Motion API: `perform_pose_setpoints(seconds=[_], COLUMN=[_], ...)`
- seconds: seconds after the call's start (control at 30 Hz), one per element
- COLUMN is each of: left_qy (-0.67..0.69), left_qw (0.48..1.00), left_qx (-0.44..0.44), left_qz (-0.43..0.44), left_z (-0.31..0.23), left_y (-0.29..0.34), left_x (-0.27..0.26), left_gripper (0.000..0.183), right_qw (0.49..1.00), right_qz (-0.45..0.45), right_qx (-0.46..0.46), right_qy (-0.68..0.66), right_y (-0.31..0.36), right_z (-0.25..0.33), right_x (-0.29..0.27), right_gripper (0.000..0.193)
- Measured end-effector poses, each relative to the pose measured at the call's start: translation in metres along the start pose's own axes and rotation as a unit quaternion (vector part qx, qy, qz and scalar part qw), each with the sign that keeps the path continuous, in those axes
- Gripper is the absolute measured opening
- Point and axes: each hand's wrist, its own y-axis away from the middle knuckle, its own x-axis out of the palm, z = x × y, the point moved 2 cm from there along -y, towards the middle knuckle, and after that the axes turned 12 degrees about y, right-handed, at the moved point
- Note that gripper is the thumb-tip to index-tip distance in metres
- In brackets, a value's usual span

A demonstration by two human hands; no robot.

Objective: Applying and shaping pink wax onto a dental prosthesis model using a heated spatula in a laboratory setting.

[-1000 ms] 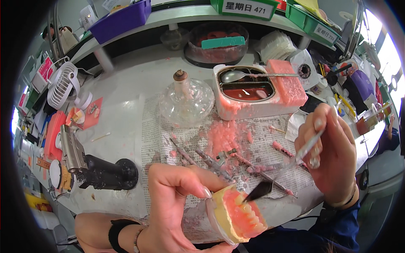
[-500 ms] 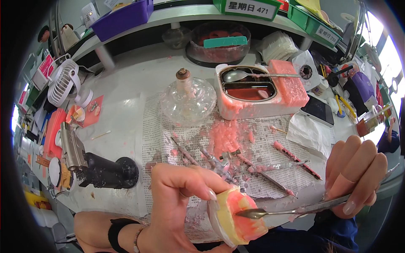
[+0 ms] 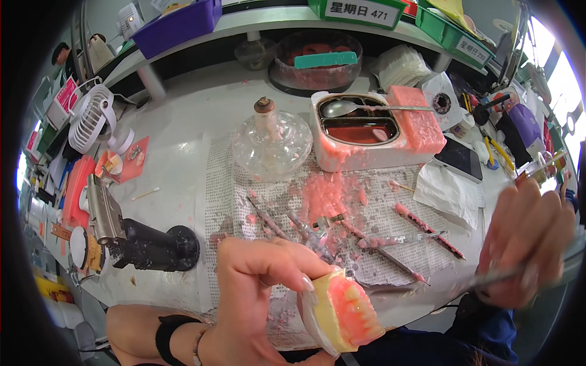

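Note:
My left hand (image 3: 256,280) is closed round a pale yellow dental cast (image 3: 326,308), tilted at the lower middle. Pink wax and a row of tooth-coloured teeth (image 3: 361,308) cover the side turned to the right. At the right, my right hand (image 3: 528,241) grips a slim metal wax spatula (image 3: 494,279); both are smeared by motion. The spatula is apart from the cast, its tip too blurred to make out. Beyond the cast, several wax-smeared hand tools (image 3: 390,259) lie on newspaper (image 3: 223,201) with pink wax scraps (image 3: 326,198).
A round glass spirit lamp (image 3: 273,146) stands beside a wax pot (image 3: 360,157) with a spoon (image 3: 342,108) across it. A black-and-silver torch (image 3: 152,244) lies left, near a white fan (image 3: 91,122). A phone (image 3: 461,157) and tissue (image 3: 448,192) lie right; bins line the shelf (image 3: 256,24).
The spatula has come away from the pink wax, moving right with my right hand, which has risen slightly. My left hand and the cast have hardly moved.

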Motion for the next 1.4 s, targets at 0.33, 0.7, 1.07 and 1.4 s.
perform_pose_setpoints(seconds=[0.33, 0.7, 1.07, 1.4], left_qy=[0.143, 0.14, 0.076, 0.149], left_qw=[0.989, 0.99, 0.997, 0.989], left_qx=[0.027, 0.003, -0.001, 0.001], left_qz=[-0.014, -0.023, 0.004, -0.022], left_z=[0.015, 0.015, 0.002, 0.013], left_y=[0.0, 0.001, -0.002, 0.002], left_x=[0.0, -0.001, 0.006, 0.002], left_gripper=[0.064, 0.063, 0.065, 0.064], right_qw=[0.89, 0.967, 0.995, 0.989], right_qz=[-0.076, -0.029, 0.062, 0.12], right_qx=[0.437, 0.166, 0.02, -0.014], right_qy=[-0.103, -0.192, -0.073, -0.085], right_y=[0.015, 0.016, 0.003, 0.002], right_z=[-0.089, -0.016, 0.012, 0.009], right_x=[0.001, 0.008, -0.004, -0.01], right_gripper=[0.026, 0.025, 0.016, 0.012])
